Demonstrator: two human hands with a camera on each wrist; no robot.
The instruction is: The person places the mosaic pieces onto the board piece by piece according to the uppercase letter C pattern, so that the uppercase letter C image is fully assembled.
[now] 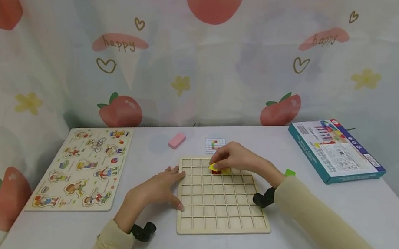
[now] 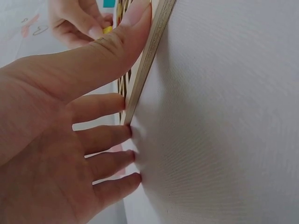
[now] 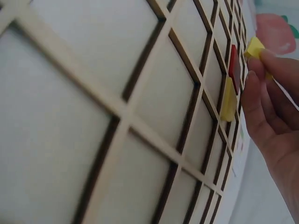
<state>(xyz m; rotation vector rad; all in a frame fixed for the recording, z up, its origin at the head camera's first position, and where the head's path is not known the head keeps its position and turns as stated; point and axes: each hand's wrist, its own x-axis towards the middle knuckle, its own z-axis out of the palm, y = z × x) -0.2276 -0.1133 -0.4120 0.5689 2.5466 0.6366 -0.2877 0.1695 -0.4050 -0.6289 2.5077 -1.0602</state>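
**Readable words: "happy" on the curtain only**

The backdrop curtain (image 1: pixel 188 56) carries the word "happy" in thin gold handwriting across a pink blotch at upper centre-left of the head view. The same word shows again, fainter, on a second pink blotch at upper right, and a cut-off "appy" stands at the far left edge.

The teal box (image 1: pixel 336 150) at the right of the table has printed lines on its face, too small to read. The picture puzzle board (image 1: pixel 80 171) at the left bears tiny captions beside its figures, also illegible. The small card (image 1: pixel 215 144) behind the grid board shows only coloured squares.

Neither wrist view shows any lettering.
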